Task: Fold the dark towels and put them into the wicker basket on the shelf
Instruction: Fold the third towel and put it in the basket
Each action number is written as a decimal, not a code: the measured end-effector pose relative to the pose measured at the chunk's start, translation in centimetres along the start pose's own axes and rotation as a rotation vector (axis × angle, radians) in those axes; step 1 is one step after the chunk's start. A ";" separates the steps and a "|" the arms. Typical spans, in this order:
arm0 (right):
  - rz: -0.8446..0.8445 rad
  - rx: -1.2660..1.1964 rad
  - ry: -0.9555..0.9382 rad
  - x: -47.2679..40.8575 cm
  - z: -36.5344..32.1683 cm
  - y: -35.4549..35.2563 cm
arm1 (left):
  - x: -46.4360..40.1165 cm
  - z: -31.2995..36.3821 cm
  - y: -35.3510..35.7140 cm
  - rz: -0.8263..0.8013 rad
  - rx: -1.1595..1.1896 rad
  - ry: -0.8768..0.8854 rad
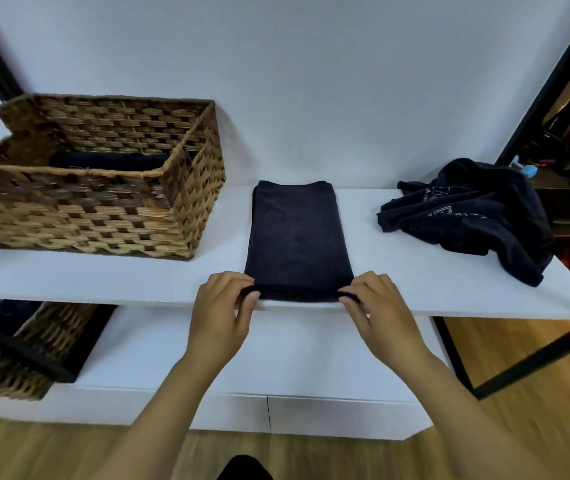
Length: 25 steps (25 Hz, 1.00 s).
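**Here, both hands pinch the near corners of a folded dark towel**

Here the folded towel (pixel 298 242) lies flat on the white upper shelf (pixel 415 278) as a long dark rectangle, its short near edge right at the shelf's front lip. The left hand (pixel 223 313) holds the near left corner, fingers curled over the top of the cloth and thumb under it. The right hand (pixel 379 311) does the same at the near right corner, fingers bent over the edge and thumb tucked below. Both forearms reach in from the bottom of the view.

The wicker basket (pixel 103 209) stands on the same shelf to the left of the folded towel, near it but not touching. Inside it, low against the far wall, a dark folded cloth (pixel 110 161) is visible; how many pieces lie there cannot be told.

To the right, well apart from the folded towel, a crumpled dark towel (pixel 474 216) sits in a heap with pale printed markings on it, one end draping toward the shelf's front right corner.

Below the upper shelf, on a white lower shelf (pixel 276 348), a second wicker basket (pixel 30 355) shows at the left edge, with dark fabric in it. A black metal frame (pixel 519 362) runs along the right side over a wooden floor (pixel 536 427).
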State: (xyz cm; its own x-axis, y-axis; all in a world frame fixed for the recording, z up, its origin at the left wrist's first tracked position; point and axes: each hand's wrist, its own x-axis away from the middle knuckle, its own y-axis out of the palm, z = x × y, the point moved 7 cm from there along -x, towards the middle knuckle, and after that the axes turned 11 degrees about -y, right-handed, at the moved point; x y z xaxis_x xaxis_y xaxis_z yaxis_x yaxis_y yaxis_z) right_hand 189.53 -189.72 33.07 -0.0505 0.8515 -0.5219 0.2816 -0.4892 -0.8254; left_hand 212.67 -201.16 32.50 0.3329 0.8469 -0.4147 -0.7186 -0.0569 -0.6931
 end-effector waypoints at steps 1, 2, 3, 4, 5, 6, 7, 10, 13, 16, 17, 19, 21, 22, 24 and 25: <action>-0.021 -0.037 0.059 -0.5 0.3 -0.2 | -0.1 0.1 0.1 0.012 -0.043 -0.043; -0.057 -0.058 0.124 -0.8 0.6 -0.2 | -0.1 0.0 0.1 0.028 -0.089 -0.093; -0.108 -0.056 0.197 -1.3 1.0 -0.1 | -0.2 -0.1 0.1 0.039 -0.125 -0.149; -0.171 -0.033 0.265 -1.8 1.2 0.0 | -0.5 -0.2 0.0 0.031 -0.151 -0.214; -0.236 0.003 0.327 -2.4 1.3 0.2 | -0.9 -0.2 0.2 0.006 -0.178 -0.279; -0.285 0.032 0.379 -2.9 1.5 0.4 | -1.3 -0.2 0.5 -0.025 -0.210 -0.335; -0.322 0.047 0.422 -3.2 1.6 0.5 | -1.6 -0.1 0.8 -0.053 -0.244 -0.380; -0.350 0.064 0.490 -3.8 1.5 0.5 | -2.0 0.7 0.5 -0.051 -0.260 -0.459; -0.269 -0.014 0.533 -3.8 2.0 0.1 | -1.2 4.0 -1.5 0.144 -0.176 -0.239; -0.229 -0.014 0.533 -3.9 2.1 0.0 | 2.0 9.8 0.9 0.106 -0.144 0.233; -0.234 0.004 0.532 -3.9 2.1 0.0 | 3.1 10.8 2.6 0.041 -0.180 0.324; -0.267 0.028 0.545 -3.8 2.4 0.1 | 3.7 10.5 5.2 -0.058 -0.251 0.328; -0.205 0.047 0.559 -3.6 2.5 -0.1 | 3.0 9.1 5.9 -0.075 -0.244 0.280; -0.090 0.085 0.509 -3.6 2.0 -0.5 | 2.6 8.8 5.9 -0.083 -0.210 0.269; 0.183 0.139 0.174 -3.5 -1.6 -1.3 | 1.9 8.6 5.9 -0.095 -0.129 0.232; 0.233 0.125 -0.032 -3.2 -3.9 -0.7 | 1.5 8.7 5.7 -0.105 -0.083 0.203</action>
State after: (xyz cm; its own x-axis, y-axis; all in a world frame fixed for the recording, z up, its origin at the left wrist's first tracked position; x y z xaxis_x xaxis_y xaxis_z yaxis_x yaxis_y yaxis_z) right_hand 193.21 -191.34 36.14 -0.0292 0.7073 -0.7063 0.1685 -0.6930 -0.7010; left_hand 203.74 -195.62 33.08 0.5252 0.7272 -0.4421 -0.6235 -0.0247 -0.7814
